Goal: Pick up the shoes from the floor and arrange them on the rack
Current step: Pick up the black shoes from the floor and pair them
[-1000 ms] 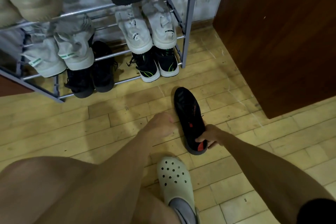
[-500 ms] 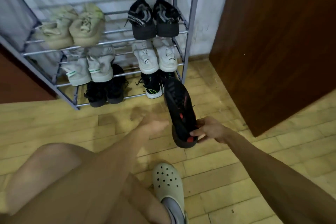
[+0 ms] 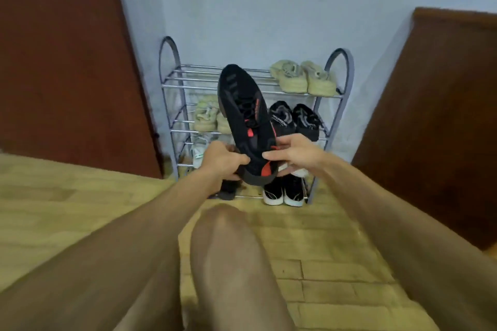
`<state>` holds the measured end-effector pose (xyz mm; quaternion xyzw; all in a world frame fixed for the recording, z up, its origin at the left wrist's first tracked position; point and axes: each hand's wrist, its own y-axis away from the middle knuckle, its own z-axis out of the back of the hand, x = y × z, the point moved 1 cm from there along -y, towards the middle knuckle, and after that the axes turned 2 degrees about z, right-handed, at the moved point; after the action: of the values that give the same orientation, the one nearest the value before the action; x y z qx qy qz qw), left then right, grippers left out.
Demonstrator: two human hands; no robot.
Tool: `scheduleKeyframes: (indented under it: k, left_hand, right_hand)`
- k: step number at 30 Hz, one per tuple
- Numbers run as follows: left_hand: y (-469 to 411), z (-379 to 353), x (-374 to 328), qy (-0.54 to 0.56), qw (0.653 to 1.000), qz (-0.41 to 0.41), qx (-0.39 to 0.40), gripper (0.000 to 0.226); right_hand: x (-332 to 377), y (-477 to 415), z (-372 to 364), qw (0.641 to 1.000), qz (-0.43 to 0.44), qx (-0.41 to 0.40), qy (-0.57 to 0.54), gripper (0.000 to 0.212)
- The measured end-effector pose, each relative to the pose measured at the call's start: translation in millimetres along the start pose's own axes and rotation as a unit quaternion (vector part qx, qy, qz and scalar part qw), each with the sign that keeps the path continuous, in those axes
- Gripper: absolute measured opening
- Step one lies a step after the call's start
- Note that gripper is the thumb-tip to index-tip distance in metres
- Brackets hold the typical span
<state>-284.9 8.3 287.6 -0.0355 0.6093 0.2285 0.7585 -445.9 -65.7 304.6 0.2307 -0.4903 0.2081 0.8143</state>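
A black shoe with red marks [image 3: 243,113] is held up in the air in front of the metal shoe rack [image 3: 333,95], toe pointing up and away. My left hand [image 3: 224,160] grips its heel from the left. My right hand [image 3: 295,154] grips the heel from the right. The left half of the rack's top shelf [image 3: 193,76] is bare rails. A beige pair [image 3: 302,76] sits on the right of that top shelf.
Lower shelves hold a black pair [image 3: 294,119], a pale green pair [image 3: 205,117] and black shoes with white soles [image 3: 283,192] at the bottom. Brown wooden panels [image 3: 435,126] flank the rack on both sides. My knee [image 3: 228,250] fills the foreground over the wood floor [image 3: 53,196].
The shoe was lifted off the floor by my right hand and raised before the rack. My left hand came onto its heel. The view tilted up to the whole rack.
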Motion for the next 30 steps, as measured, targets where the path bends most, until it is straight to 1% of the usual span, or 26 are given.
scheduleKeyframes:
  k: [2, 6, 8, 12, 13, 14, 15, 17, 19, 21, 22, 23, 24, 25, 26, 27, 28, 29, 30]
  left_hand:
    - [7, 41, -3, 0.036, 0.999, -0.009, -0.028, 0.009]
    - [22, 119, 11, 0.094, 0.992, -0.008, -0.083, 0.011]
    - [28, 156, 33, 0.109, 0.987, 0.009, -0.114, 0.009]
    - [38, 214, 104, 0.137, 0.977, 0.059, -0.153, 0.021]
    - [43, 224, 126, 0.15, 0.973, 0.074, -0.161, 0.023]
    - [46, 233, 148, 0.166, 0.967, 0.092, -0.172, 0.03]
    - [50, 240, 171, 0.183, 0.96, 0.109, -0.181, 0.041]
    - [63, 255, 220, 0.202, 0.949, 0.145, -0.193, 0.059]
    - [77, 264, 263, 0.207, 0.942, 0.181, -0.191, 0.061]
    - [99, 277, 314, 0.198, 0.928, 0.236, -0.211, 0.05]
    - [111, 283, 340, 0.177, 0.921, 0.267, -0.221, 0.036]
    - [124, 286, 365, 0.142, 0.917, 0.299, -0.223, 0.018]
    - [137, 289, 386, 0.103, 0.913, 0.325, -0.225, 0.007]
    - [148, 292, 407, 0.065, 0.907, 0.347, -0.23, 0.018]
    - [159, 293, 425, 0.039, 0.895, 0.371, -0.242, 0.017]
    - [170, 295, 440, 0.024, 0.886, 0.392, -0.247, 0.006]
    - [180, 294, 455, 0.015, 0.875, 0.41, -0.258, 0.02]
    - [188, 293, 469, 0.008, 0.864, 0.431, -0.261, 0.039]
    - [196, 291, 478, 0.011, 0.854, 0.447, -0.266, 0.052]
  right_hand:
    - [43, -11, -24, 0.999, 0.015, 0.02, 0.041, 0.022]
    - [105, -38, -92, 0.992, 0.023, 0.054, 0.109, 0.021]
    - [120, -54, -135, 0.989, 0.005, 0.078, 0.123, 0.028]
    - [120, -75, -232, 0.98, -0.038, 0.143, 0.13, 0.035]
    - [115, -78, -257, 0.978, -0.048, 0.153, 0.13, 0.032]
    - [106, -79, -282, 0.977, -0.059, 0.157, 0.131, 0.028]
    - [95, -82, -305, 0.976, -0.073, 0.159, 0.133, 0.028]
    - [71, -83, -352, 0.966, -0.114, 0.183, 0.143, 0.037]
    - [45, -81, -385, 0.955, -0.148, 0.208, 0.147, 0.041]
    - [16, -78, -423, 0.941, -0.179, 0.246, 0.152, 0.042]
    - [1, -75, -439, 0.935, -0.194, 0.256, 0.15, 0.042]
    - [-14, -72, -453, 0.931, -0.211, 0.258, 0.148, 0.041]
    - [-30, -71, -466, 0.929, -0.223, 0.256, 0.145, 0.037]
    - [-46, -71, -477, 0.927, -0.236, 0.254, 0.143, 0.031]
    - [-62, -71, -488, 0.925, -0.245, 0.254, 0.144, 0.025]
    - [-78, -70, -496, 0.924, -0.255, 0.251, 0.138, 0.024]
    - [-96, -70, -502, 0.921, -0.265, 0.25, 0.136, 0.027]
    - [-112, -69, -505, 0.917, -0.274, 0.254, 0.137, 0.032]
    - [-124, -66, -507, 0.912, -0.282, 0.261, 0.141, 0.035]
